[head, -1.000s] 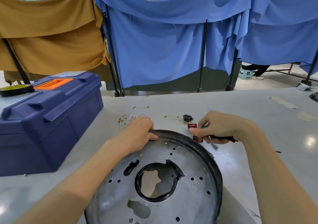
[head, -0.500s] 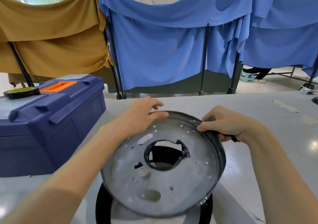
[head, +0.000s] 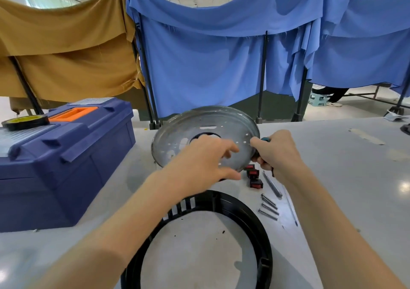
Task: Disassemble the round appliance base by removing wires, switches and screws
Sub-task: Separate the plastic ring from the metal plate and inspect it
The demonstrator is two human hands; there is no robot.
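1. Head view, change: the metal plate [head: 206, 122] sat in the black ring [head: 250, 217] a second ago. It is now lifted clear over the table [head: 343, 189], so the base is split
2. Left hand [head: 206, 158] grips the plate's near rim (blurred); right hand [head: 275, 153] pinches the right rim, also clenching a teal screwdriver [head: 265, 139]
3. Plate is dull grey, dished and perforated; ring is matte slotted plastic, with red switches [head: 255, 179] and steel screws [head: 269, 209] beside it

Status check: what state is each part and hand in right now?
metal plate: held up, tilted
left hand: grips plate rim
right hand: grips screwdriver, pinches plate rim
black ring: flat on table, separate
red switches: loose on table
screws: lying loose on table
toolbox: closed
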